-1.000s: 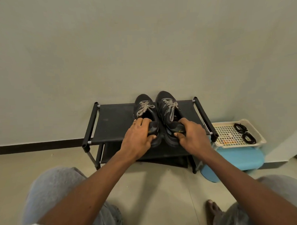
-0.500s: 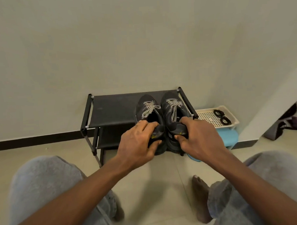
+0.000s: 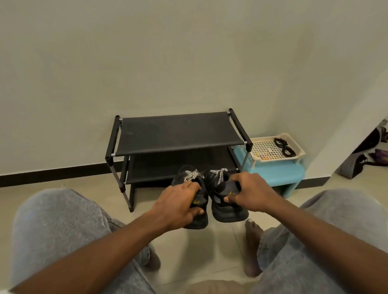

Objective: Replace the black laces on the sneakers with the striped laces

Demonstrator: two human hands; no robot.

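Two black sneakers hang side by side in front of the shoe rack's lower shelf, heels towards me. Both carry striped black-and-white laces [image 3: 191, 175]. My left hand [image 3: 180, 205] grips the heel of the left sneaker [image 3: 199, 217]. My right hand [image 3: 250, 192] grips the heel of the right sneaker [image 3: 227, 212]. Two coiled black laces [image 3: 284, 146] lie in a cream perforated tray [image 3: 265, 152] to the right of the rack.
A black two-shelf shoe rack [image 3: 177, 134] stands against the wall. The tray rests on a light blue stool [image 3: 276, 173]. My knees in grey trousers and bare feet [image 3: 251, 244] frame the tiled floor. Bags [image 3: 367, 159] lie at far right.
Both hands have lifted the sneakers off the rack's top shelf and drawn them down and towards me. The top shelf now stands bare.
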